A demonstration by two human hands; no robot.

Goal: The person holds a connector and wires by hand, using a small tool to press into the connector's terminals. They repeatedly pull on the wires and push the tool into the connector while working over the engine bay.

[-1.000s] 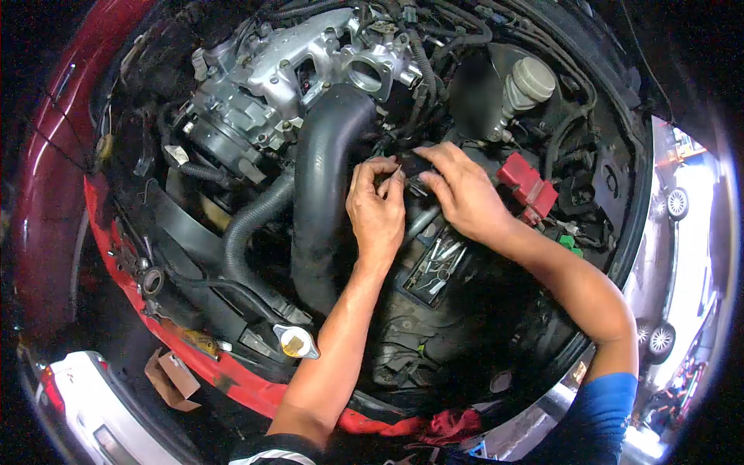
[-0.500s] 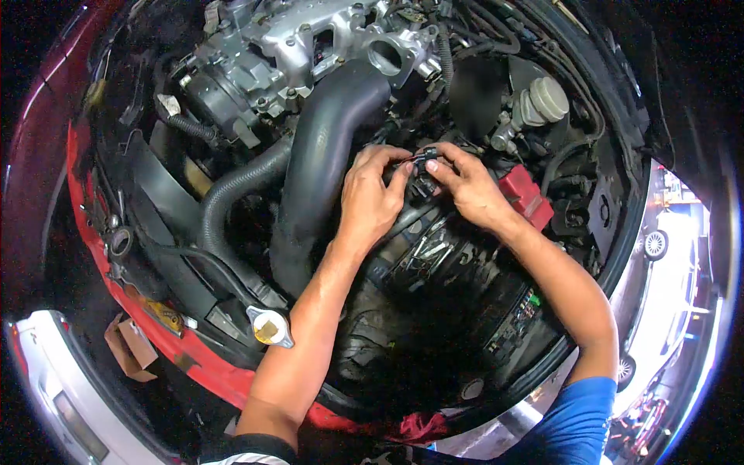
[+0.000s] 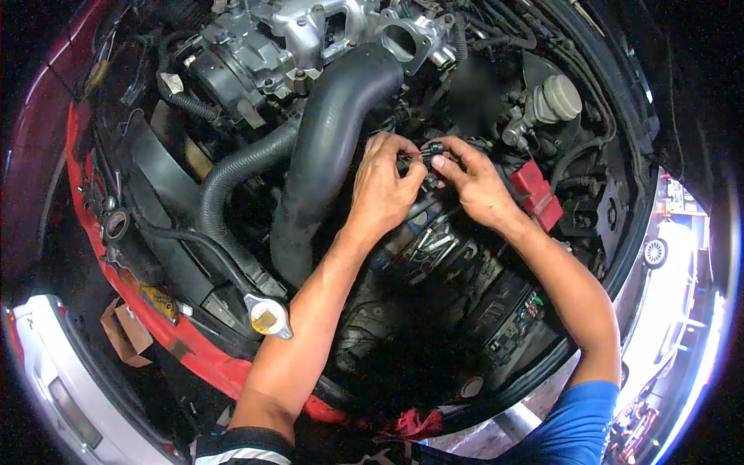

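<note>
The right hand [image 3: 482,186] clamps a small black electrical connector [image 3: 435,149] between thumb and forefinger, its long axis roughly crosswise, toward the left hand [image 3: 383,188]. Those fingers are bunched (on what, I cannot tell). Below the fingertips, metal tools [image 3: 439,243] lie in a dark tray [image 3: 406,266]; upper right of them, a capped fluid reservoir [image 3: 558,99].

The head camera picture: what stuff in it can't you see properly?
All in the head view:
- Small black part: partly covered by the right hand.
- Whatever is between the left hand's fingertips: hidden by its own fingers.
- Dark patch behind the hands: too blurred.
- Metal cap: any writing is too small.
- White car at lower left: cut off by the bottom edge.
</note>
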